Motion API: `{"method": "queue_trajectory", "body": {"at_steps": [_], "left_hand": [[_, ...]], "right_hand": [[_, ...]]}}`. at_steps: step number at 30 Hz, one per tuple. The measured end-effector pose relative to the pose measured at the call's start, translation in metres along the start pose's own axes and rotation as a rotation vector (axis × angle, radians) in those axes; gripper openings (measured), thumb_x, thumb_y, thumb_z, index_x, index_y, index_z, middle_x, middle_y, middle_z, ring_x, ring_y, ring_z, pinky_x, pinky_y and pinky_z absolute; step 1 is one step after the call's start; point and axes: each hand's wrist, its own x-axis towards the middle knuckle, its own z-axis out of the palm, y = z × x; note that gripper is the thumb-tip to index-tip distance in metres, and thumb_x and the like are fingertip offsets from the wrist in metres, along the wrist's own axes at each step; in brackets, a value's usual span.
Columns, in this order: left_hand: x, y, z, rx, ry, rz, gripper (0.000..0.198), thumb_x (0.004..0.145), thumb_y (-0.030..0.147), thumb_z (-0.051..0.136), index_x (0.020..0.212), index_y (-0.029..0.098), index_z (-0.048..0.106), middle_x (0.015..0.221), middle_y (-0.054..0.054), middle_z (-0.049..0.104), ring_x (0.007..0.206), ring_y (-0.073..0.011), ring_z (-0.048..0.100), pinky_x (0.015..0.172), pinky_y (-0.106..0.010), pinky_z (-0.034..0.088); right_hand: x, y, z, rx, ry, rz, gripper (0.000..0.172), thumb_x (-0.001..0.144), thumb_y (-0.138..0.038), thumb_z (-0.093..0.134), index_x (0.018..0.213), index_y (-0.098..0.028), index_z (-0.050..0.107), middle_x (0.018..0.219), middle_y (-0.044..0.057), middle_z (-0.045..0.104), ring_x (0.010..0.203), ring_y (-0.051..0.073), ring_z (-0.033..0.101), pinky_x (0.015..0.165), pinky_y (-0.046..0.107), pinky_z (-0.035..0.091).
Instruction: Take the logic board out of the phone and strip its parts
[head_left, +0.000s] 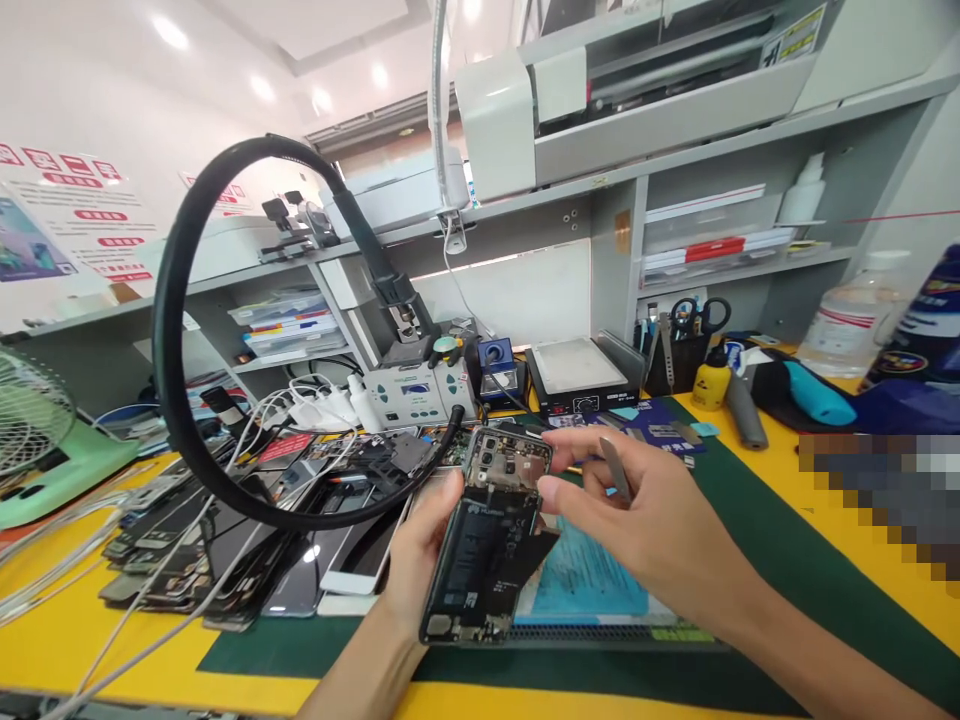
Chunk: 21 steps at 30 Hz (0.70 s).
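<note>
My left hand (421, 545) is closed around the left edge of an opened smartphone (487, 545), its back cover off. The phone is tilted up, so its black battery, camera lenses and upper board area show. A dark flap (534, 560) sticks out from its lower right side. At the top right edge of the phone, the thumb and index finger of my right hand (637, 500) touch or nearly touch it. Tucked among that hand's fingers is a flat grey metal tool (616, 468), part of it hidden. Beneath the phone lies a blue work pad (592, 580).
A thick black hose (169, 330) loops at left, above piled phones (247, 550) and white cables. Behind stand a hot-air station (409, 395), a soldering stand (499, 375) and a heating plate (577, 365). A yellow bottle (709, 385) and scissors (709, 316) stand right.
</note>
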Motion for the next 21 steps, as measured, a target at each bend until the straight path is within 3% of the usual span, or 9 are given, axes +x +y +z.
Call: {"method": "queue_trajectory", "body": {"at_steps": [2, 4, 7, 11, 16, 21], "left_hand": [[-0.001, -0.003, 0.001, 0.039, 0.012, 0.082, 0.045, 0.085, 0.056, 0.065, 0.115, 0.023, 0.07, 0.085, -0.01, 0.075, 0.087, -0.0369, 0.074, 0.065, -0.047, 0.063], [-0.001, -0.006, 0.002, 0.041, -0.047, 0.075, 0.05, 0.084, 0.061, 0.064, 0.115, 0.022, 0.07, 0.092, -0.012, 0.074, 0.091, -0.0387, 0.073, 0.069, -0.049, 0.062], [0.001, -0.009, 0.005, 0.063, -0.103, 0.089, 0.052, 0.082, 0.063, 0.064, 0.111, 0.021, 0.071, 0.097, -0.013, 0.074, 0.082, -0.0343, 0.072, 0.069, -0.049, 0.06], [0.003, -0.005, 0.003, 0.206, -0.115, 0.208, 0.045, 0.081, 0.054, 0.072, 0.113, 0.023, 0.074, 0.097, -0.011, 0.075, 0.072, -0.0267, 0.07, 0.062, -0.041, 0.06], [0.006, -0.008, -0.001, 0.319, -0.074, 0.333, 0.041, 0.081, 0.048, 0.075, 0.114, 0.024, 0.075, 0.101, -0.012, 0.077, 0.086, -0.0336, 0.074, 0.068, -0.046, 0.064], [0.005, -0.014, -0.001, 0.347, -0.054, 0.36, 0.045, 0.079, 0.049, 0.076, 0.116, 0.024, 0.073, 0.102, -0.014, 0.078, 0.089, -0.0367, 0.075, 0.071, -0.05, 0.064]], "right_hand": [[-0.001, -0.003, 0.001, 0.036, 0.008, 0.017, 0.038, 0.083, -0.045, 0.069, 0.114, -0.024, 0.064, 0.064, -0.006, 0.04, 0.054, 0.014, 0.036, 0.048, 0.026, 0.034], [-0.002, -0.005, 0.002, 0.06, 0.01, 0.021, 0.044, 0.08, -0.046, 0.073, 0.117, -0.025, 0.064, 0.075, -0.002, 0.053, 0.056, 0.013, 0.039, 0.05, 0.026, 0.036], [-0.001, -0.008, 0.003, 0.076, -0.003, 0.029, 0.054, 0.075, -0.047, 0.077, 0.122, -0.026, 0.064, 0.096, 0.002, 0.065, 0.06, 0.013, 0.043, 0.054, 0.026, 0.038], [0.0, -0.015, 0.005, 0.08, -0.022, 0.037, 0.055, 0.075, -0.04, 0.076, 0.125, -0.023, 0.063, 0.088, 0.001, 0.065, 0.059, 0.013, 0.044, 0.053, 0.027, 0.04], [-0.003, -0.02, 0.003, 0.116, -0.073, 0.054, 0.052, 0.078, -0.028, 0.071, 0.129, -0.021, 0.06, 0.095, 0.003, 0.066, 0.061, 0.014, 0.05, 0.056, 0.027, 0.045], [-0.003, -0.015, 0.004, 0.073, -0.087, 0.054, 0.058, 0.079, -0.027, 0.069, 0.135, -0.02, 0.055, 0.069, -0.004, 0.053, 0.06, 0.015, 0.048, 0.057, 0.027, 0.039]]}}
